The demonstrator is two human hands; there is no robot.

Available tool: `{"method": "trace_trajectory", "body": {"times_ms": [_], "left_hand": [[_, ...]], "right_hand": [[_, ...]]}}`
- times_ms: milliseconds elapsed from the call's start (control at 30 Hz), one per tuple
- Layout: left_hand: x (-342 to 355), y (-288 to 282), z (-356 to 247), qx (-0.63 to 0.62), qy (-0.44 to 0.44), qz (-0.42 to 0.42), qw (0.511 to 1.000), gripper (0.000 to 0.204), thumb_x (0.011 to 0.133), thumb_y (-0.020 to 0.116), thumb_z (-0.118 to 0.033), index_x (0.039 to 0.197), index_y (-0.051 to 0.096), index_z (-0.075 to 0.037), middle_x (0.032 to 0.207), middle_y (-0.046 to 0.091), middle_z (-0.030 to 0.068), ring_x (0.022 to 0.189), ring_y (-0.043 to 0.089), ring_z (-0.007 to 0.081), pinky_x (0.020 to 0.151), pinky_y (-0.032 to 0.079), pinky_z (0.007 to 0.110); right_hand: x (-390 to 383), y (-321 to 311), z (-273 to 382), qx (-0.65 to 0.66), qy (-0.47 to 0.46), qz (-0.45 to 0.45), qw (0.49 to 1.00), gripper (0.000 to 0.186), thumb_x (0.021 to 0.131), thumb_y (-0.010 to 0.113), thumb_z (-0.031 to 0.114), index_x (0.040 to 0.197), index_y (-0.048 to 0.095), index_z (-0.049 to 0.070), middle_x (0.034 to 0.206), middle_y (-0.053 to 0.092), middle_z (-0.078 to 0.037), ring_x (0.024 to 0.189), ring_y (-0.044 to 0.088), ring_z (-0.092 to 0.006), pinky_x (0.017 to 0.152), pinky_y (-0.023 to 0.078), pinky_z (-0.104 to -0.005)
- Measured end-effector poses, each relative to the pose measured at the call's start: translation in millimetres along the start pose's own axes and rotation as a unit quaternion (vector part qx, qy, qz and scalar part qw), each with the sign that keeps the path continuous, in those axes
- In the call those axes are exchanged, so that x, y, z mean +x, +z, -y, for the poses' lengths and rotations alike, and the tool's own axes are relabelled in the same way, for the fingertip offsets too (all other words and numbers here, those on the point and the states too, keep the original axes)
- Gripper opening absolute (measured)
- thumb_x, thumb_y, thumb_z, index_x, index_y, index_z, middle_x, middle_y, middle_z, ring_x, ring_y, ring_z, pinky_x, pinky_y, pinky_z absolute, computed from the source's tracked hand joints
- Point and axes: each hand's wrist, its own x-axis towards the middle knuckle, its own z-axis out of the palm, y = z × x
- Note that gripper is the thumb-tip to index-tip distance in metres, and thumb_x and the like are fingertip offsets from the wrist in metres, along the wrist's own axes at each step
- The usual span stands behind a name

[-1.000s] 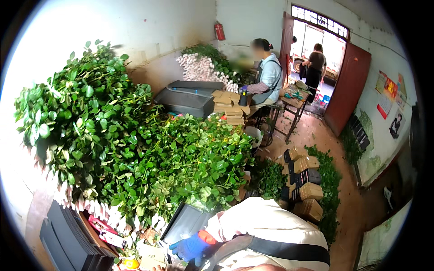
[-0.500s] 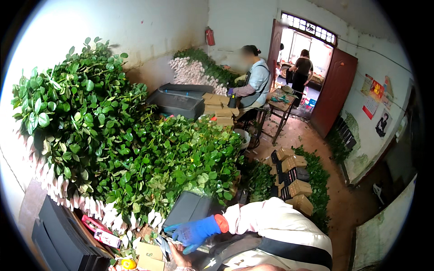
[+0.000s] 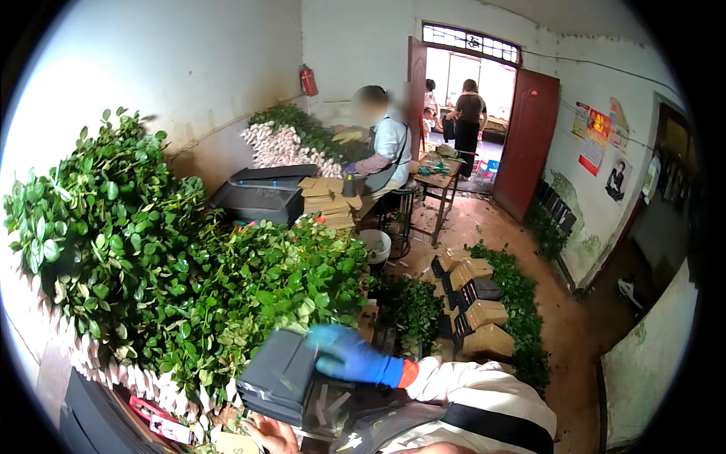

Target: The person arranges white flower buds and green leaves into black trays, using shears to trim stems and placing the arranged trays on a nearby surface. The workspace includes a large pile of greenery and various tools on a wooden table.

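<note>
Leafy cuttings [image 3: 174,272] heaped on bench [image 3: 91,412]; boxes [image 3: 476,314] on floor [image 3: 582,333].

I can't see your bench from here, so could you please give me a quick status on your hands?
Blue-gloved hand grips top of dark grey tray stack. Bare hand below the stack, grip unclear. Leafy cuttings pile crowds the stack's left side.

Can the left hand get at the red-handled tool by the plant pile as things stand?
Probably yes. The bare left hand sits low under the dark grey stack, and the red-handled tool lies just to its left on the bench with nothing visibly between them. Only the stack above crowds it.
</note>
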Motion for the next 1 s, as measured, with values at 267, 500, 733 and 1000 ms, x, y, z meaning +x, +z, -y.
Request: {"method": "trace_trajectory", "body": {"times_ms": [267,500,733,1000], "left_hand": [[-3,214,86,0.242,0.055,0.17,0.954,0.087,0.101,0.041,-0.073,0.164,0.03,-0.014,0.162,0.041,0.0138,0.145,0.043,0.0317,0.117,0.04,0.052],[5,312,214,0.387,0.047,0.394,0.832,0.085,0.107,0.017,-0.069,0.148,0.052,-0.003,0.167,0.032,0.0185,0.155,0.027,0.0349,0.127,0.016,0.051],[-36,391,267,0.324,0.085,0.535,0.776,0.082,0.108,0.018,-0.065,0.153,0.045,-0.002,0.167,0.027,0.0221,0.156,0.024,0.0343,0.126,0.018,0.05],[-52,398,332,0.229,-0.094,0.521,0.817,0.08,0.11,0.022,-0.062,0.161,0.032,-0.001,0.166,0.032,0.0191,0.154,0.032,0.0303,0.126,0.024,0.044]], "right_hand": [[-77,-122,-32,0.766,0.447,-0.049,0.459,0.06,0.11,0.047,0.047,0.151,0.049,0.003,0.133,0.064,-0.012,0.116,0.064,-0.0211,0.104,0.052,-0.0386],[-105,-249,-46,0.688,0.309,-0.038,0.656,0.054,0.109,0.051,0.037,0.151,0.05,0.002,0.135,0.065,-0.011,0.119,0.064,-0.0195,0.105,0.051,-0.036],[-159,-373,-38,0.52,0.28,-0.095,0.801,0.05,0.107,0.055,0.026,0.15,0.051,0.0,0.137,0.065,-0.011,0.121,0.063,-0.0179,0.107,0.05,-0.0334],[-220,-444,-22,0.268,0.323,-0.103,0.902,0.049,0.104,0.06,0.016,0.15,0.051,0.0,0.143,0.063,-0.011,0.126,0.062,-0.0189,0.109,0.048,-0.0338]]}}
